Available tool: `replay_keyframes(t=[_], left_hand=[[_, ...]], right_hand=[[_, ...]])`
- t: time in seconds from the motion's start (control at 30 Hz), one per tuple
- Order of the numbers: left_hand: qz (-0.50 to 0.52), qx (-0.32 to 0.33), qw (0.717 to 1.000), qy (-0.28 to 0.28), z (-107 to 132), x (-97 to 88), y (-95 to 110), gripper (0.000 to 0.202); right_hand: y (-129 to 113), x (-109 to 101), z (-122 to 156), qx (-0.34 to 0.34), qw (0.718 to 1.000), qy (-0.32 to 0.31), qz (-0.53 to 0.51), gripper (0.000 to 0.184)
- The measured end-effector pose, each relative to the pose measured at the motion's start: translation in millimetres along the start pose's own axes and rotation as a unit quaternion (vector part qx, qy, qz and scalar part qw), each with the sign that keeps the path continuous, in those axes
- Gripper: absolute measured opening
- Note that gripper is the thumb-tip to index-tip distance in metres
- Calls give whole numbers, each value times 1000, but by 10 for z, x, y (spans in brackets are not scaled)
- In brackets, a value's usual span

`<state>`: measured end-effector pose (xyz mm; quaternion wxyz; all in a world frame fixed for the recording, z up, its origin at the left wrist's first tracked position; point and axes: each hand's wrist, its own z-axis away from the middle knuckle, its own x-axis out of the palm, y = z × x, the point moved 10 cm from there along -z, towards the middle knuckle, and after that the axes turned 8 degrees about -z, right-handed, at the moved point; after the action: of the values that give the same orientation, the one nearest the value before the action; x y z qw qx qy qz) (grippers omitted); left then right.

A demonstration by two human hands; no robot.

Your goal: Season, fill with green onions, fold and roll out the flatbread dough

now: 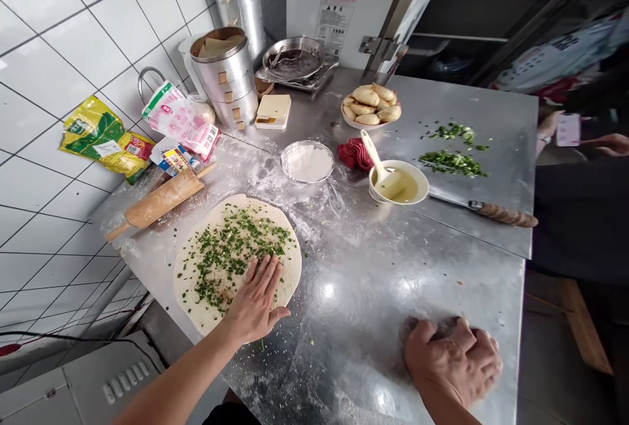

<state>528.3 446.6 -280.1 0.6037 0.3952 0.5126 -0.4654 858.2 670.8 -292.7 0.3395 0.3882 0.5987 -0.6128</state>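
Note:
A round sheet of rolled dough [289, 241] lies on the steel table, strewn with chopped green onion [216, 248] and pale crumbs. My left hand [256, 300] rests palm down over its near right part, fingers stretched out and holding nothing visible. Low over the table at the right is my right hand [455, 359], apart from the dough. Its fingers look bent but are smeared by motion, and its underside is hidden. A floury rolling pin [164, 199] lies beyond the dough on the left.
Behind the dough are a bowl of flour [307, 163], a bowl of oil [415, 189] with a ladle, and a plate of buns [371, 107]. A knife [506, 214] lies near more chopped greens [455, 163]. Steamers [226, 84] stand by the wall; a person holds a phone [569, 130].

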Motion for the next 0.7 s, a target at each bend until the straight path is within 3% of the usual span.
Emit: replay_keyframes(t=[0.07,0.2,0.4,0.57,0.7], left_hand=[[7,14,1000,-1,-123,-35,47,93],[10,-66,998,9,-263,-59,-113,93],[21,20,1000,-3,-466,-8,129,94],[33,-13,999,9,-840,-126,-166,85],[28,-42,999,12,-910,-202,-397,84]], right_hand=[[19,-2,-10,6,1000,2,-2,69],[34,3,-31,3,1000,5,-7,69],[52,-17,-51,-1,1000,17,-10,69],[45,-37,-59,2,1000,22,-13,70],[6,-66,-65,-5,999,36,-24,70]])
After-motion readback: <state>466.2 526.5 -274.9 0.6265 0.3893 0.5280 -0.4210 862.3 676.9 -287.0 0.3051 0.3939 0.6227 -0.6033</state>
